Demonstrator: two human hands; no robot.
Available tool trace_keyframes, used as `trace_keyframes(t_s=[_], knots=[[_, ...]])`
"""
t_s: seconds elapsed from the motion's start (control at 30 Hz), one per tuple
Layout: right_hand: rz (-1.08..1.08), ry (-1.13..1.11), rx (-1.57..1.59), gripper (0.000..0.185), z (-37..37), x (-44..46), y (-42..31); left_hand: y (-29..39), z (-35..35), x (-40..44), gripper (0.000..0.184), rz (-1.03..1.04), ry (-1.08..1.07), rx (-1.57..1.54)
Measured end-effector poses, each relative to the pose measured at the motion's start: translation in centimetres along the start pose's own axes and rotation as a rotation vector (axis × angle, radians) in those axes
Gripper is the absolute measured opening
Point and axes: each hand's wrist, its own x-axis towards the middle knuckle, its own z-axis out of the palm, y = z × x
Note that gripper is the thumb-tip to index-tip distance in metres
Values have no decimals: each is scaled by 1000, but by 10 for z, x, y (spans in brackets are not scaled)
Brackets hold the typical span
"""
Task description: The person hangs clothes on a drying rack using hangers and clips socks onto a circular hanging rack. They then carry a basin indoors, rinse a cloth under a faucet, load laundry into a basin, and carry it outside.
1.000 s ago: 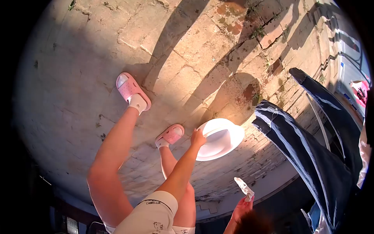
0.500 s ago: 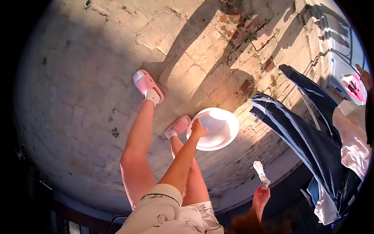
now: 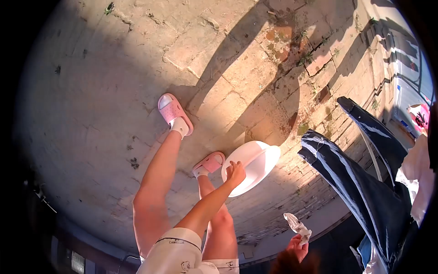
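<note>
"White basin (image 3: 259, 170): where do we have it?"

"Between 4 and 5 o'clock from the middle of our view, tilted. Our left hand (image 3: 236, 174) has its fingers curled on the 9 o'clock edge; how tightly, we can't tell. We'd want a firm hold there, wrist easy."

"And the smaller white cloth (image 3: 295, 223)?"

"At the basin's 5 o'clock, our right hand (image 3: 299, 249) pinching one end, fingers nearly closed. Best we let the loose end hang free."
</note>
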Motion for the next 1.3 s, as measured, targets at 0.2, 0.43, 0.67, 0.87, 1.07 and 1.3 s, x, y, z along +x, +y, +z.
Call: trace_keyframes(t_s=[0.2, 0.43, 0.67, 0.87, 1.07, 1.3], knots=[[210, -264, 25, 33, 168, -98, 53, -21, -291, -64, 31, -367, 274, -458], [426, -627, -177, 22, 378, -264, 145, -102, -511, -143, 19, -456, 780, -1763], [392, -929, -345, 17, 536, -358, 201, -141, -688, -217, 31, -457, 1277, -2309], [399, -1092, -458, 15, 728, -420, 261, -205, -688, -246, 32, -366, 1090, -2111], [66, -1413, -555, 22, 947, -489, 344, -168, -853, -190, 39, -714, 1170, -2323], [227, -1114, -36, 25, 1184, -521, 377, -41, -1151, -60, 21, -378, 935, -2173]])
